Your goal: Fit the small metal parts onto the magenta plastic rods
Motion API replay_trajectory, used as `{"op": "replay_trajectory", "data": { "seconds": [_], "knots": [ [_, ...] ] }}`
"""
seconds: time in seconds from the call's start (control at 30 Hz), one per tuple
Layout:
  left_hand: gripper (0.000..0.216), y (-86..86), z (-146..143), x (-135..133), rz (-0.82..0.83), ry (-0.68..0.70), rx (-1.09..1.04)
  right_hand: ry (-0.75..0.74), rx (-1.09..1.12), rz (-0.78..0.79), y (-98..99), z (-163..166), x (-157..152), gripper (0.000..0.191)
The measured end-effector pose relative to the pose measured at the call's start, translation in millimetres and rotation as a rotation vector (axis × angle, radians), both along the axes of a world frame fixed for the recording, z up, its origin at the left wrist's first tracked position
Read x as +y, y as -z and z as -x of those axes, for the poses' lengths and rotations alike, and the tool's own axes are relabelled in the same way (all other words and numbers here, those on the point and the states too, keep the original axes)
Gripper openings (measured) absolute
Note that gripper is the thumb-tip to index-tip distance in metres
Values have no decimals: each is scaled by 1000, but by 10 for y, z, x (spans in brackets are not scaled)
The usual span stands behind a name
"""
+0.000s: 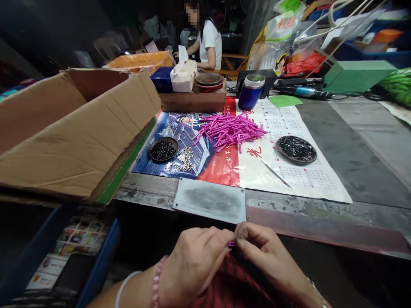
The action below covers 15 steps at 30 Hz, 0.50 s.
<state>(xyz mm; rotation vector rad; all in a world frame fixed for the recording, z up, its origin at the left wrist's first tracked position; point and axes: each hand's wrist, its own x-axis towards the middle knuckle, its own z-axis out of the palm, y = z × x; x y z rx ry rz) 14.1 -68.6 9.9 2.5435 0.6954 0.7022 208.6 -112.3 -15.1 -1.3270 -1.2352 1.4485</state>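
Note:
Just past the bench edge, over my lap, my left hand point(199, 254) is closed round a magenta stick point(230, 244); only a short bit of it shows between the fingers. My right hand point(269, 256) pinches at that end with thumb and forefinger, and what sits in the pinch is hidden. On the poster lies a heap of magenta sticks point(229, 130). To its left are a dish of small black parts point(163, 150) and loose little metal rings point(184, 160). At right stand another dish of black parts point(296, 149) and slim metal tweezers point(276, 173).
A pale metal plate point(210, 200) is fixed at the bench edge. A large cardboard box point(80, 132) takes up the left. Behind are a wooden box point(194, 102), a blue cup point(251, 92) and a green block point(356, 77). A person point(210, 42) sits beyond.

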Motion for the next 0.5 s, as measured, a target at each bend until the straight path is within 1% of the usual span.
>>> {"op": "replay_trajectory", "data": {
  "seconds": [0.1,0.2,0.37,0.43,0.5],
  "knots": [
    [22,10,42,12,-14,-29,-29,2,29,15,7,42,31,34],
    [20,20,71,2,-37,-25,-25,-13,4,34,17,87,64,35],
    [18,79,129,-19,-182,-69,-42,-58,-73,66,24,195,99,39],
    [21,116,185,-6,-139,-53,-79,-83,-101,58,11,229,114,41],
    [22,157,258,15,-31,-27,-131,-126,-125,30,-20,239,162,43]
  ]
}}
